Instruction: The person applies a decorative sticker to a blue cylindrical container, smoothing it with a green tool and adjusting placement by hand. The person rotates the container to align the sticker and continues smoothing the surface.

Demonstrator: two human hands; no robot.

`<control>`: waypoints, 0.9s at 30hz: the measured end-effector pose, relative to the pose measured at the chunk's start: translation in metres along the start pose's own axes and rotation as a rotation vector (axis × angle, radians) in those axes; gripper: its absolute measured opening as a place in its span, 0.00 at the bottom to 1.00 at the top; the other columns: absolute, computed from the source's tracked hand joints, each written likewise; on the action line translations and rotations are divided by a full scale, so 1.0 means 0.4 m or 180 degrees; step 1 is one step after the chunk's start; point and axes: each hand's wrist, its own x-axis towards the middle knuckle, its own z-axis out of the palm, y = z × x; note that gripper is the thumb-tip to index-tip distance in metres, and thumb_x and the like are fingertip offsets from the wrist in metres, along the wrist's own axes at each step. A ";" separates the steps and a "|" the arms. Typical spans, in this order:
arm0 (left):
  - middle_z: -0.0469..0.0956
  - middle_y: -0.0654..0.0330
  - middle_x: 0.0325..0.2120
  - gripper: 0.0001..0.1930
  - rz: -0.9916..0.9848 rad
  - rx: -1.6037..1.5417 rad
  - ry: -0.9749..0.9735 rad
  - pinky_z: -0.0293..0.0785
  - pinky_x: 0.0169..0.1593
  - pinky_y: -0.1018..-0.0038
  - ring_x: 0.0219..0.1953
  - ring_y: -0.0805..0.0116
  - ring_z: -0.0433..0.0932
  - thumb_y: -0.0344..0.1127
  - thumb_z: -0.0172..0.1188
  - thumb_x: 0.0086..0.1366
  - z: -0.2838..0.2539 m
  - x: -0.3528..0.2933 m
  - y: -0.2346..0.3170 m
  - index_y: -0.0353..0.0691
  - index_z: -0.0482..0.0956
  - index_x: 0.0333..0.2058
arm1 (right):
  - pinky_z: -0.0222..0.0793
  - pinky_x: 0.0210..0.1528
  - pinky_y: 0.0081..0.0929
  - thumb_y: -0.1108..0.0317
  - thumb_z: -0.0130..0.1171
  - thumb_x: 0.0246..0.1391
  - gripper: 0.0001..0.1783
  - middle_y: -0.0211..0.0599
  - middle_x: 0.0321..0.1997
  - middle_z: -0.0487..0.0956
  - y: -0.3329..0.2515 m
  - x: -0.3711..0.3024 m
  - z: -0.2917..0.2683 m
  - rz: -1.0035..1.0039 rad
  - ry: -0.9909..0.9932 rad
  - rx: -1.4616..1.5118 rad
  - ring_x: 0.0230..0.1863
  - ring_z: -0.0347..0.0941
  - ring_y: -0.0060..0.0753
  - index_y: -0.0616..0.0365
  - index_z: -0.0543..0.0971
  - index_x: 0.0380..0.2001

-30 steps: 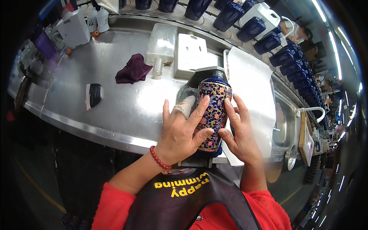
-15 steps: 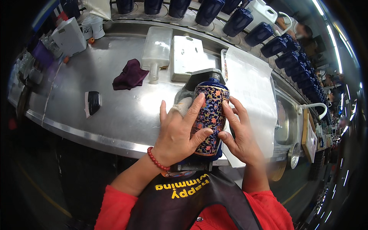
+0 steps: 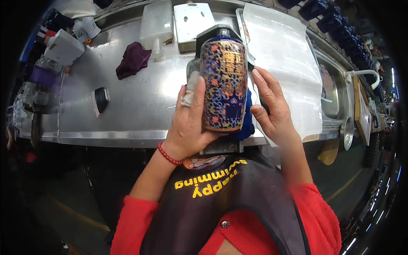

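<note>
Head view shows your left hand [image 3: 189,125] wrapped around a tall blue bottle [image 3: 224,85] with bright flower patterns, fingers curled on its left side. Your right hand [image 3: 272,108] is open and flat, pressing against the bottle's right side, with a blue cloth [image 3: 247,121] tucked under it. You hold the bottle upright, above the near edge of the shiny metal bench [image 3: 127,114]. A dark purple rag [image 3: 132,59] lies on the bench to the left. A small black and white thing [image 3: 100,100] sits nearer you. A sink [image 3: 329,91] is off to your right.
</note>
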 end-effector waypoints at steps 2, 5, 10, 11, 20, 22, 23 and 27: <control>0.58 0.38 0.71 0.58 0.0159 -0.0013 -0.0202 0.43 0.75 0.48 0.74 0.42 0.57 0.64 0.66 0.61 -0.020 -0.007 -0.010 0.33 0.46 0.75 | 0.69 0.64 0.39 0.59 0.62 0.66 0.32 0.52 0.72 0.64 -0.001 -0.026 0.007 -0.0153 0.0010 0.0027 0.61 0.70 0.45 0.57 0.71 0.69; 0.56 0.41 0.73 0.47 -0.0227 -0.0904 -0.0138 0.42 0.76 0.54 0.75 0.44 0.55 0.65 0.54 0.71 -0.032 0.006 -0.018 0.34 0.55 0.74 | 0.68 0.64 0.40 0.61 0.63 0.65 0.30 0.52 0.73 0.63 0.002 -0.056 0.026 -0.0298 0.0184 0.0039 0.62 0.69 0.45 0.56 0.73 0.68; 0.60 0.41 0.71 0.45 -0.0042 -0.0786 -0.0244 0.45 0.75 0.55 0.73 0.44 0.58 0.64 0.57 0.69 -0.022 0.041 -0.035 0.38 0.59 0.73 | 0.66 0.67 0.44 0.61 0.67 0.61 0.32 0.54 0.75 0.59 0.009 -0.082 0.054 -0.0356 0.0238 0.0317 0.63 0.67 0.52 0.51 0.74 0.67; 0.60 0.41 0.71 0.46 -0.0039 -0.0808 -0.0239 0.46 0.75 0.55 0.73 0.44 0.58 0.64 0.58 0.69 -0.019 0.043 -0.037 0.38 0.59 0.73 | 0.65 0.67 0.45 0.61 0.68 0.60 0.32 0.55 0.75 0.58 0.007 -0.086 0.057 -0.0375 0.0216 0.0246 0.64 0.66 0.54 0.49 0.74 0.67; 0.59 0.39 0.71 0.49 0.0018 -0.0592 -0.0329 0.45 0.75 0.55 0.74 0.43 0.57 0.66 0.61 0.66 -0.027 0.046 -0.047 0.37 0.58 0.74 | 0.63 0.69 0.50 0.63 0.73 0.50 0.39 0.58 0.75 0.57 0.008 -0.123 0.078 -0.0373 0.0032 -0.0074 0.69 0.62 0.62 0.46 0.73 0.68; 0.59 0.38 0.71 0.49 -0.0054 -0.0608 -0.0373 0.44 0.75 0.54 0.74 0.42 0.57 0.66 0.61 0.66 -0.030 0.045 -0.045 0.36 0.57 0.74 | 0.63 0.68 0.51 0.64 0.73 0.50 0.40 0.58 0.75 0.58 0.011 -0.128 0.080 -0.0373 0.0006 -0.0111 0.69 0.62 0.62 0.49 0.73 0.68; 0.59 0.38 0.71 0.49 -0.0104 -0.0638 -0.0402 0.44 0.75 0.54 0.74 0.42 0.57 0.66 0.61 0.66 -0.031 0.044 -0.042 0.36 0.57 0.74 | 0.63 0.68 0.51 0.64 0.73 0.49 0.40 0.58 0.75 0.58 0.010 -0.131 0.080 -0.0365 -0.0012 -0.0132 0.68 0.62 0.62 0.50 0.73 0.67; 0.61 0.37 0.70 0.49 -0.0043 -0.0463 -0.0457 0.45 0.75 0.54 0.73 0.38 0.57 0.65 0.60 0.67 -0.043 0.049 -0.029 0.34 0.56 0.73 | 0.63 0.68 0.51 0.64 0.72 0.50 0.37 0.60 0.73 0.61 -0.006 -0.125 0.053 -0.0340 -0.0164 -0.0213 0.67 0.64 0.63 0.55 0.74 0.65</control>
